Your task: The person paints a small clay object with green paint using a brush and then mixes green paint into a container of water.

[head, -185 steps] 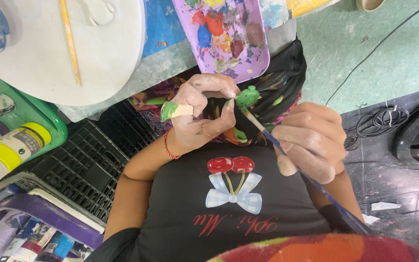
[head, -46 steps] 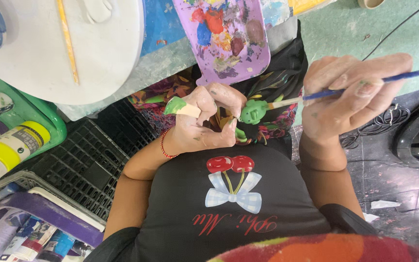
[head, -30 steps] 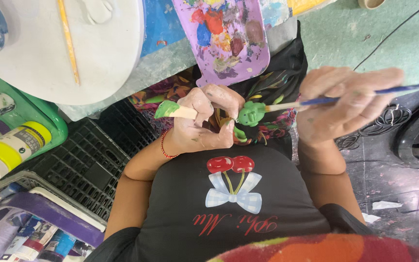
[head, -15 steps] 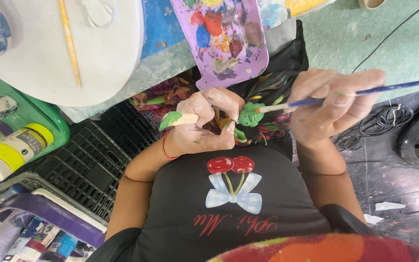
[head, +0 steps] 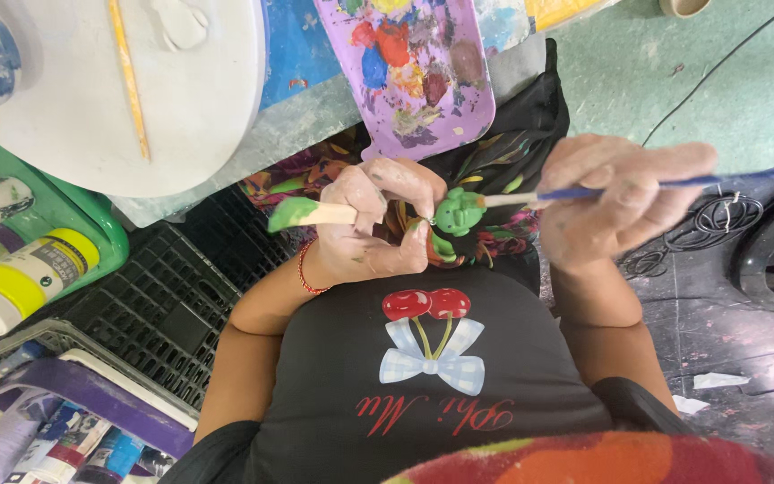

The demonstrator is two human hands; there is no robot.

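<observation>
You're holding the figurine (head: pixel 455 218) just above the middle of the frame, over your lap, and your left hand (head: pixel 371 229) is curling around it, fingers closed on its lower part. That same hand is also pinching a stick (head: pixel 311 213) with a green tip that is poking out to the left. Your right hand (head: pixel 615 202) is pressing its fingers together on the brush (head: pixel 584 190), whose pale tip is touching the figurine's right side.

The figurine is looking small, light and rigid, probably brittle, and its green coat is likely wet. So you're wise gripping low and keeping fingers off the fresh paint; squeezing hard could snap the thin parts.

Further up, the purple palette (head: pixel 414 72) is sitting on the table edge at top centre. At upper left the white disc (head: pixel 73 108) is carrying a yellow stick (head: pixel 127 76), with the bottle (head: pixel 20 289) at the left edge.
</observation>
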